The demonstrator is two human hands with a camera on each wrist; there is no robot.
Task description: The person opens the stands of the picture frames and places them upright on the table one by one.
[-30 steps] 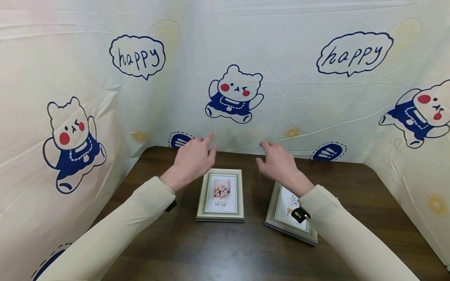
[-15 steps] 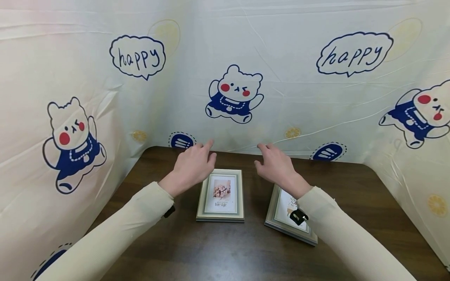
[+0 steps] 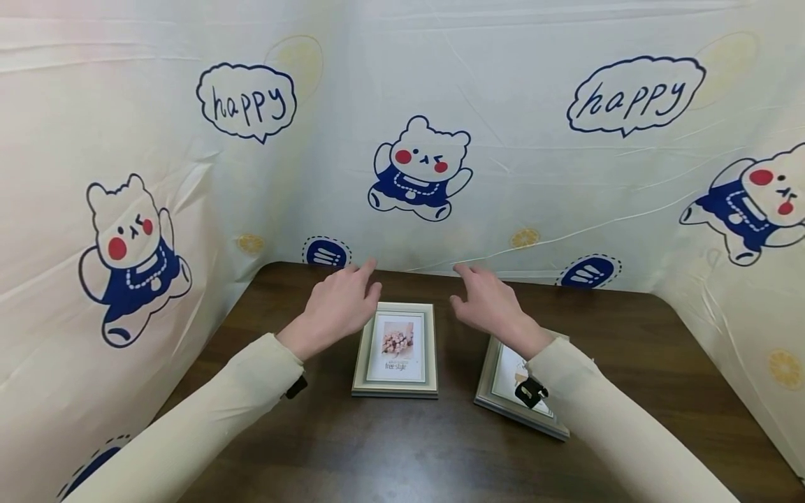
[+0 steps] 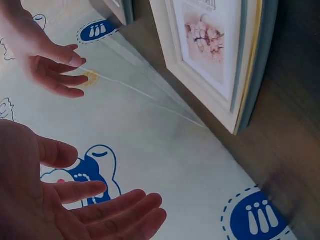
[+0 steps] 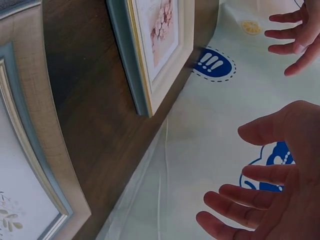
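Observation:
My left hand (image 3: 336, 304) hovers over the table by the far left corner of a cream picture frame (image 3: 395, 391) with a pink flower print. In the left wrist view its fingers (image 4: 120, 207) are relaxed and hold nothing. My right hand (image 3: 487, 300) hangs above the far end of a second, beige picture frame (image 3: 512, 412), set at a slant; the right forearm and wrist hide part of it. In the right wrist view the right fingers (image 5: 245, 200) spread loosely around empty air. Both frames lie face up, side by side with a gap between.
The dark wooden table (image 3: 402, 447) runs back to a pale cloth backdrop (image 3: 503, 195) printed with cartoon bears and "happy" bubbles. The cloth also rises along the left and right table sides. A small black device (image 3: 531, 391) sits at the right wrist.
Both hands have drawn back slightly toward me and lowered a little in the head view. The two picture frames stay where they were.

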